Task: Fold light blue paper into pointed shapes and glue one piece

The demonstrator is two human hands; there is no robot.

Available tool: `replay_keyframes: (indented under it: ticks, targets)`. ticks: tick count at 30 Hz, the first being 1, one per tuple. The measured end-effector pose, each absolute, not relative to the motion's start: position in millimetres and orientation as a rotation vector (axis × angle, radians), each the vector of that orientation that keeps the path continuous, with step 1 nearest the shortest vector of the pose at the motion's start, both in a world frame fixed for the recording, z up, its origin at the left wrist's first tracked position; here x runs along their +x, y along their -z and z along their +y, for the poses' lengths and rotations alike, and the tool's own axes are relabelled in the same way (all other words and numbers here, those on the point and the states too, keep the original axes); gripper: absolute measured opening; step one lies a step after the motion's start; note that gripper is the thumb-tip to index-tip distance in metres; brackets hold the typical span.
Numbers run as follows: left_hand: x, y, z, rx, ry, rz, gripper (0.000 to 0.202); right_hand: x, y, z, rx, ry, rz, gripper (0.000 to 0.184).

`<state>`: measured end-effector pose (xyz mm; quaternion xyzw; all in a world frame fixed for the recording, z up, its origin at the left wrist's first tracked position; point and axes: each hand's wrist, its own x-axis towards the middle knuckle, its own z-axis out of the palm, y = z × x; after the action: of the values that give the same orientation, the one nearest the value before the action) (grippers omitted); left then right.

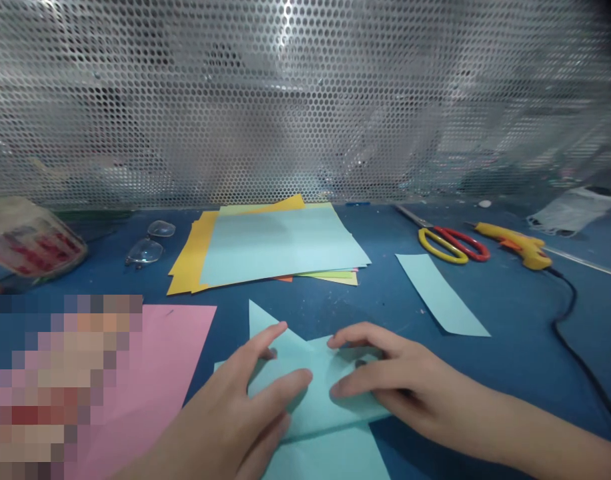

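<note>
A folded light blue sheet of paper (pixel 318 380) lies before me, with a pointed corner standing out at its upper left and a straight folded edge along its lower side. My left hand (pixel 258 393) rests over its left part, fingers apart and bent. On the right part, my right hand (pixel 390 373) has its fingers spread, their tips on or just above the paper. Both thumbs are partly hidden. Another light blue sheet part (pixel 330 457) shows below the fold; I cannot tell whether it is joined to the folded piece.
Behind lies a stack of coloured paper (pixel 285 243). Pink paper (pixel 160 360) is at left, under a blurred patch. Eyeglasses (pixel 145 250) and a striped container (pixel 35 243) stand beyond. On the right are a blue paper strip (pixel 440 297), scissors (pixel 443 243) and a corded yellow glue gun (pixel 515 243).
</note>
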<state>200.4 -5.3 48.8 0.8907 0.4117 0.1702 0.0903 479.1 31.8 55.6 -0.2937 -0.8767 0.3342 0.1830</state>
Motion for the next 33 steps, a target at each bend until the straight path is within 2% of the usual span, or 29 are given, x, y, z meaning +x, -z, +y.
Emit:
replay_keyframes:
  ticks: [8, 15, 19, 23, 28, 33]
  targets:
    - [197, -50, 2, 2.696, -0.404, 1.174, 0.046, 481, -47, 34, -0.833, -0.841, -2.497, 0.043]
    - [191, -53, 6, 2.828, -0.217, 1.052, 0.057, 482, -53, 36, -0.747, -0.72, -2.589, 0.027]
    - [192, -54, 7, 2.813, -0.192, 1.046, 0.053, 486, -59, 44, -0.652, -0.819, -2.686, 0.021]
    - [191, -54, 7, 2.793, -0.23, 1.039, 0.054, 491, -64, 51, -0.57, -0.927, -2.724, 0.024]
    - [189, -52, 5, 2.776, -0.228, 1.023, 0.063, 491, -72, 50, -0.691, -1.106, -2.762, 0.035]
    - [190, -51, 5, 2.83, -0.153, 1.02, 0.065, 489, -76, 45, -0.816, -1.176, -2.725, 0.028]
